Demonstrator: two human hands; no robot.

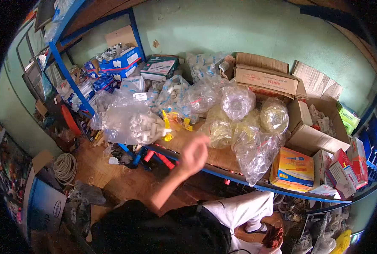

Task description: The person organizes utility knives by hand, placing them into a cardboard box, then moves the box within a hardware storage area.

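Note:
My left hand (194, 157) hangs over the front edge of the brown shelf board (181, 139), blurred by motion. Its fingers look bent, but the smear hides whether they hold anything. To its left, a clear plastic bag (116, 120) holds several white pipe fittings (146, 128). Yellow packaging (167, 127) lies between that bag and the hand. Close on the right are clear bags with yellowish coiled contents (219, 131), and a round clear coil (238, 101) rests above them. My right hand is out of view.
Cardboard boxes (264, 80) line the back. Small cartons, one orange and yellow (292, 170), stand at the front right. A blue post (72, 80) and blue front rail (222, 172) frame the shelf. Red-handled items (165, 161) stick out below. Coiled cable (65, 168) lies at left.

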